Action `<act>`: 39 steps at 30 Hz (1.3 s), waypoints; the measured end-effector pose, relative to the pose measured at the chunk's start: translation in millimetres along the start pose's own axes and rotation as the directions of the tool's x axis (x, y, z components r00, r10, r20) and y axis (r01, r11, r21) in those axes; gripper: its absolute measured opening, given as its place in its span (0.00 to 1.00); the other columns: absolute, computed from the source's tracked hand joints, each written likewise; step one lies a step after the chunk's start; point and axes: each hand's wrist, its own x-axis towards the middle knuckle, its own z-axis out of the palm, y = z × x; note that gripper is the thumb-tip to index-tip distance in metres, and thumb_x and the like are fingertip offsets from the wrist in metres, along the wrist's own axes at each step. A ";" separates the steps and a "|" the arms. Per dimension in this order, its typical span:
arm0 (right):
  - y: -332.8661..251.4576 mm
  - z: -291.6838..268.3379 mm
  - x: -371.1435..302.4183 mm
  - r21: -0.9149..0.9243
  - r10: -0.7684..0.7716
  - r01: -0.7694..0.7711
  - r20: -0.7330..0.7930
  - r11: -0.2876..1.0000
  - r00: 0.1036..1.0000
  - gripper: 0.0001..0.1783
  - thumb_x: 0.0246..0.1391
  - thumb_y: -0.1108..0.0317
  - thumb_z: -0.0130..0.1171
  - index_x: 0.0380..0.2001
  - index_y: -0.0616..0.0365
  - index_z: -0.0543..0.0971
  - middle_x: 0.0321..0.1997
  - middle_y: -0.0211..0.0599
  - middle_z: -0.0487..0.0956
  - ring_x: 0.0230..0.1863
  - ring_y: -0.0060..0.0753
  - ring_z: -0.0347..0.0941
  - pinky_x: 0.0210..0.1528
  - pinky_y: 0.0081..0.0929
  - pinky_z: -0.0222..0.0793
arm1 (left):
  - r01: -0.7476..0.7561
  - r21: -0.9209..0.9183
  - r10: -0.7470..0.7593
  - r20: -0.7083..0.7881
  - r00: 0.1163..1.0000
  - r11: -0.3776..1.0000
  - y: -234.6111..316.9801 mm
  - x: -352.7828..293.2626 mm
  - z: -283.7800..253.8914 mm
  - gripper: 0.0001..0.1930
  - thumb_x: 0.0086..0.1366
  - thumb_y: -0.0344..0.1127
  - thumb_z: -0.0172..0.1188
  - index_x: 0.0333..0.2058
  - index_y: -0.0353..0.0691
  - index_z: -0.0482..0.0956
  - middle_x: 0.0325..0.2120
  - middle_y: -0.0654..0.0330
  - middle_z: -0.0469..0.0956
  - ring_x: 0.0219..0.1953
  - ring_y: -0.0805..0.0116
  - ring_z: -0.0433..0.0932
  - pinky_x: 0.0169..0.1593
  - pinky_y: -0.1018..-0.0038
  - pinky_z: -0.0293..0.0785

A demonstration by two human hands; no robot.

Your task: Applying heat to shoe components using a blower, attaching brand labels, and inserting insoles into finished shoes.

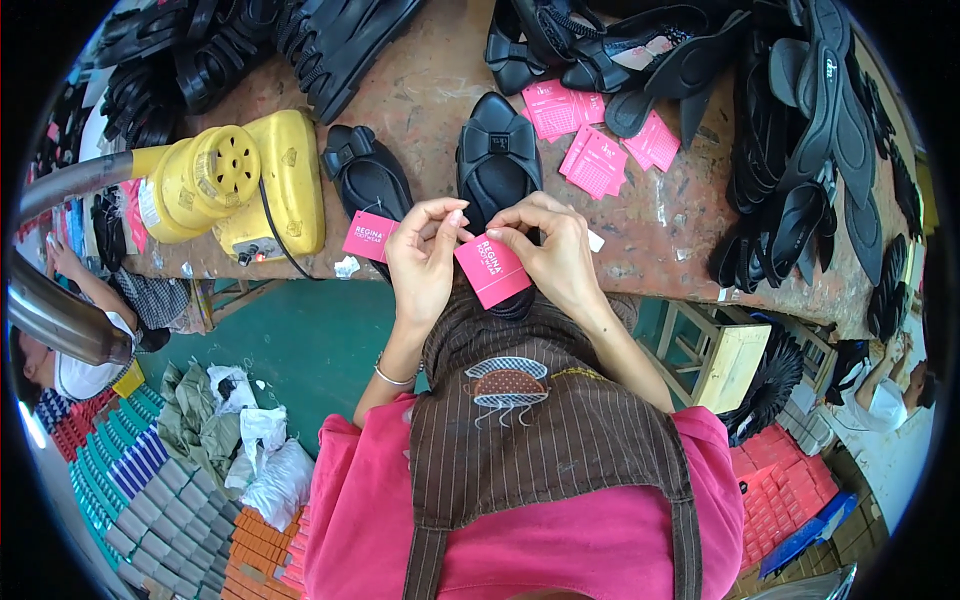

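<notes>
My right hand [552, 250] pinches the upper edge of a pink hang tag [493, 272] between thumb and fingers. The tag hangs over the heel end of a black bow-front shoe [498, 150], whose toe points away from me. Close beside the tag, my left hand [428, 255] has its thumb and fingertips pressed together; whatever thin thing may be between them is too small to make out. To the left lies a second black bow shoe [368, 175] with another pink tag [369, 236] at its heel.
Several loose pink tags [597, 160] lie on the worn brown table [425, 110]. Black shoes [530, 45] and black insoles [835, 110] crowd the far and right sides. A yellow machine [270, 180] with a cord stands left. A wooden stool [725, 365] is below the table's right edge.
</notes>
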 end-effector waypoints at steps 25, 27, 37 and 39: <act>13.3 -0.1 6.4 0.173 -0.042 0.044 -0.015 0.984 0.999 0.07 0.45 0.72 0.71 0.30 0.60 0.86 0.25 0.33 0.80 0.27 0.20 0.71 0.30 0.21 0.65 | 0.005 -0.003 -0.005 0.095 0.995 1.000 -9.9 1.0 4.7 0.08 0.61 0.19 0.63 0.38 0.34 0.77 0.32 0.62 0.81 0.35 0.80 0.79 0.41 0.84 0.75; 12.1 -0.4 6.7 0.196 -0.005 0.003 0.012 0.981 1.000 0.06 0.44 0.70 0.71 0.29 0.57 0.87 0.24 0.35 0.80 0.23 0.24 0.73 0.29 0.25 0.67 | -0.004 -0.044 0.008 0.093 0.996 0.999 -10.2 -0.8 4.4 0.08 0.61 0.19 0.63 0.38 0.33 0.76 0.32 0.62 0.81 0.35 0.80 0.79 0.41 0.84 0.75; 13.8 -50.9 57.1 -0.172 -0.122 0.030 -0.552 0.985 0.825 0.05 0.49 0.72 0.68 0.31 0.57 0.84 0.27 0.38 0.79 0.25 0.32 0.77 0.29 0.29 0.71 | -0.036 0.788 -0.112 0.133 0.985 0.615 4.6 5.4 -1.5 0.17 0.65 0.41 0.62 0.29 0.30 0.73 0.13 0.44 0.69 0.18 0.42 0.72 0.25 0.57 0.67; 23.9 -59.6 86.4 -0.288 -0.201 0.028 -0.592 0.957 0.781 0.05 0.49 0.71 0.68 0.32 0.57 0.84 0.28 0.39 0.79 0.25 0.35 0.78 0.29 0.32 0.72 | -0.071 0.764 -0.086 0.164 0.983 0.641 3.9 3.5 1.6 0.16 0.66 0.37 0.59 0.26 0.29 0.71 0.15 0.41 0.68 0.20 0.40 0.71 0.25 0.57 0.65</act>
